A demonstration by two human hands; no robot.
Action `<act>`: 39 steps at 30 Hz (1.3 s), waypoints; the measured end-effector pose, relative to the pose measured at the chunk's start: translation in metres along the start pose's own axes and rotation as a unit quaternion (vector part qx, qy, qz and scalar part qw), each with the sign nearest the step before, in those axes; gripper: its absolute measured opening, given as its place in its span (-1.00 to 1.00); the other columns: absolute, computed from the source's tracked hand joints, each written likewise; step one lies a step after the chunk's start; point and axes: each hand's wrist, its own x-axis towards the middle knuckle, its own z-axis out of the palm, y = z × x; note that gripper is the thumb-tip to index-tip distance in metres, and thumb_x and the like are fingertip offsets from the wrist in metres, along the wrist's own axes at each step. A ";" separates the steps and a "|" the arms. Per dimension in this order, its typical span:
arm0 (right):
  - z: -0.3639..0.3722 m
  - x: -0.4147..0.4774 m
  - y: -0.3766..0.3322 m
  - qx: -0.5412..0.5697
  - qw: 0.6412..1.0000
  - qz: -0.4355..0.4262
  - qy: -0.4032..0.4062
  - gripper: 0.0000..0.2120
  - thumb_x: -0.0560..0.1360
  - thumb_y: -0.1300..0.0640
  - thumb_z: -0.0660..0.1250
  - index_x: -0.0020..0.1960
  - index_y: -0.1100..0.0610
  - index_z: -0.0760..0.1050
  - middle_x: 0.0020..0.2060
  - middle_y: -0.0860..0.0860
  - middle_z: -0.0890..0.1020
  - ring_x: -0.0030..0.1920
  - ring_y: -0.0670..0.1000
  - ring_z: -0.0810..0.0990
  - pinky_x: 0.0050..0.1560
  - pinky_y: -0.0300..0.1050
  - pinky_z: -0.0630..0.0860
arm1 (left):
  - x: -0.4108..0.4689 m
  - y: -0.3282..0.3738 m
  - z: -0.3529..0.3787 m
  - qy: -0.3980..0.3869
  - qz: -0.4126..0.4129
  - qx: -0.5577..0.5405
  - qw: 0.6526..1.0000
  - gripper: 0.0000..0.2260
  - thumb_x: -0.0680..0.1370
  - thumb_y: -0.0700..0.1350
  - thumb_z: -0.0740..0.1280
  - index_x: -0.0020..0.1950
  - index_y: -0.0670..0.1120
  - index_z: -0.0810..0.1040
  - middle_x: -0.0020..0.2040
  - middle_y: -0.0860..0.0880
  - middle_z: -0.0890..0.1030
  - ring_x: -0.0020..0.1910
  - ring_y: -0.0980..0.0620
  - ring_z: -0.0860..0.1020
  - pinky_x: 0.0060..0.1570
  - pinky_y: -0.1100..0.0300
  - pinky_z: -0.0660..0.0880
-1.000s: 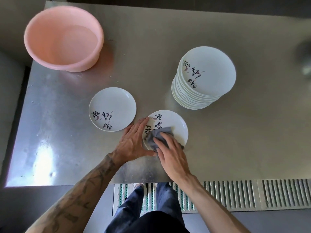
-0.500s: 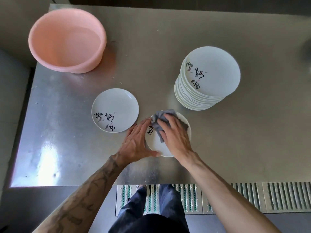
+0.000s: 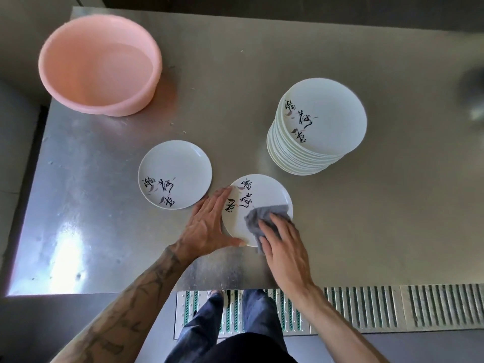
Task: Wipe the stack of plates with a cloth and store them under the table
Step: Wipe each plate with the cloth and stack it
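Now flat right hand (image 3: 285,247) presses grey cloth (image 3: 262,217) onto round white ceramic plate (image 3: 272,193) at five o'clock; flat left hand (image 3: 207,226) braces nine o'clock

Soft, bright light fills the scene. The steel table (image 3: 366,231) throws a hard white glare near its front left corner (blown out, no detail there). The stack of plates (image 3: 322,119) casts a faint shadow to its left. The pink basin (image 3: 99,66) tints the metal beside it. Wide-angle bending curves the table's edges; a blurred grey smear (image 3: 472,93) sits far right.
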 end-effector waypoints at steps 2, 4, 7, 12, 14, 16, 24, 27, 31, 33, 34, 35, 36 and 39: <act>0.004 0.003 -0.002 0.004 1.000 -0.006 0.002 -0.64 0.59 0.06 0.36 0.37 0.08 0.56 0.40 0.07 0.49 0.37 0.11 0.47 0.42 0.01 0.45 | 0.001 0.000 -0.001 0.003 0.005 0.000 1.000 0.25 0.21 0.45 0.53 0.68 -0.08 0.03 0.66 -0.02 0.17 0.64 0.04 0.13 0.61 -0.06 0.09; -0.001 0.025 0.005 -0.003 1.000 0.004 0.015 -0.60 0.57 0.13 0.41 0.39 0.13 0.55 0.42 0.11 0.48 0.40 0.14 0.46 0.45 0.04 0.42 | 0.000 0.001 -0.002 0.010 0.007 -0.002 1.000 0.25 0.19 0.44 0.53 0.68 -0.09 0.05 0.65 -0.03 0.19 0.63 0.03 0.15 0.60 -0.06 0.11; -0.010 0.051 0.020 -0.005 1.000 0.024 0.016 -0.59 0.57 0.18 0.41 0.40 0.16 0.53 0.45 0.09 0.44 0.44 0.13 0.42 0.44 0.04 0.43 | -0.001 0.001 -0.001 0.015 0.016 0.000 1.000 0.25 0.20 0.39 0.58 0.67 -0.12 0.06 0.65 -0.05 0.20 0.62 0.01 0.17 0.60 -0.09 0.11; -0.013 0.027 0.024 0.068 0.994 0.080 0.041 -0.68 0.55 0.22 0.43 0.30 0.13 0.60 0.40 0.03 0.46 0.27 0.11 0.50 0.23 -0.02 0.57 | -0.002 0.002 -0.001 -0.012 0.033 0.053 0.998 0.31 0.20 0.52 0.46 0.69 -0.14 -0.02 0.69 -0.08 0.05 0.66 -0.03 0.05 0.62 -0.13 0.03; -0.013 0.020 0.026 0.099 0.989 0.094 0.049 -0.70 0.55 0.25 0.43 0.27 0.12 0.62 0.38 0.01 0.46 0.26 0.11 0.52 0.25 -0.02 0.56 | -0.003 0.006 0.000 -0.018 0.046 0.092 0.995 0.34 0.18 0.57 0.39 0.69 -0.17 -0.06 0.70 -0.11 -0.04 0.67 -0.05 -0.03 0.62 -0.13 -0.04; -0.015 0.021 0.027 0.129 0.985 0.102 0.060 -0.72 0.56 0.27 0.40 0.25 0.11 0.63 0.35 -0.02 0.47 0.24 0.09 0.54 0.27 -0.04 0.54 | -0.003 0.009 0.004 -0.008 0.054 0.112 0.992 0.30 0.23 0.51 0.45 0.68 -0.21 -0.02 0.70 -0.12 -0.04 0.67 -0.07 0.00 0.61 -0.23 0.01; -0.042 0.025 0.026 0.232 0.940 0.164 0.186 -0.76 0.62 0.32 0.29 0.24 0.15 0.57 0.22 0.04 0.54 0.21 0.01 0.57 0.25 -0.44 0.34 | -0.006 0.019 -0.009 0.078 0.141 0.118 0.980 -0.14 0.49 0.41 0.26 0.50 -0.26 0.44 0.56 -0.18 0.38 0.53 -0.21 0.38 0.46 -0.31 0.32; -0.055 0.032 0.023 0.247 0.920 0.181 0.246 -0.77 0.62 0.35 0.29 0.24 0.21 0.54 0.17 0.06 0.55 0.17 -0.11 0.50 0.22 -0.48 0.29 | -0.008 0.022 -0.019 0.153 0.189 0.107 0.964 -0.40 0.55 0.28 0.29 0.27 -0.21 0.66 0.32 -0.10 0.64 0.36 -0.17 0.57 0.35 -0.19 0.44; -0.060 0.039 0.013 0.266 0.916 0.160 0.254 -0.79 0.62 0.34 0.29 0.23 0.23 0.55 0.15 0.04 0.55 0.16 -0.11 0.49 0.22 -0.42 0.33 | -0.013 0.031 -0.030 0.186 0.140 0.009 0.973 -0.64 0.68 0.21 0.17 0.10 -0.03 0.59 -0.07 0.00 0.68 -0.08 -0.06 0.55 0.04 0.01 0.39; -0.057 0.042 0.006 0.277 0.918 0.154 0.239 -0.80 0.63 0.32 0.29 0.24 0.22 0.55 0.17 0.05 0.55 0.16 -0.09 0.51 0.22 -0.39 0.36 | -0.015 0.036 -0.032 0.192 0.068 -0.072 0.976 -0.79 0.70 0.20 0.16 0.02 0.10 0.39 -0.19 0.10 0.52 -0.16 0.03 0.39 -0.15 0.14 0.29; -0.055 0.044 0.002 0.282 0.920 0.149 0.229 -0.80 0.63 0.31 0.29 0.24 0.20 0.54 0.17 0.05 0.55 0.16 -0.10 0.51 0.21 -0.41 0.36 | -0.015 0.038 -0.032 0.182 0.034 -0.122 0.975 -0.85 0.69 0.19 0.19 -0.01 0.18 0.32 -0.21 0.18 0.46 -0.19 0.11 0.38 -0.21 0.20 0.26; -0.053 0.046 -0.002 0.285 0.922 0.144 0.218 -0.80 0.64 0.30 0.28 0.24 0.19 0.54 0.17 0.04 0.55 0.16 -0.13 0.51 0.20 -0.44 0.34 | -0.014 0.037 -0.031 0.174 0.015 -0.167 0.970 -0.86 0.68 0.17 0.22 -0.02 0.24 0.29 -0.21 0.21 0.46 -0.20 0.20 0.40 -0.24 0.27 0.27; -0.049 0.049 -0.005 0.286 0.926 0.140 0.203 -0.79 0.64 0.29 0.28 0.24 0.17 0.54 0.17 0.02 0.54 0.15 -0.15 0.50 0.18 -0.46 0.33 | -0.012 0.037 -0.030 0.169 0.002 -0.201 0.965 -0.88 0.68 0.16 0.24 0.00 0.27 0.31 -0.18 0.26 0.49 -0.17 0.26 0.45 -0.24 0.36 0.29; -0.037 0.052 -0.012 0.279 0.940 0.126 0.153 -0.80 0.65 0.27 0.27 0.25 0.14 0.54 0.18 0.00 0.53 0.14 -0.14 0.52 0.15 -0.50 0.33 | -0.010 0.031 -0.028 0.140 -0.036 -0.247 0.958 -0.67 0.63 0.17 0.33 0.37 0.20 0.40 0.21 0.27 0.56 0.16 0.29 0.52 0.10 0.42 0.41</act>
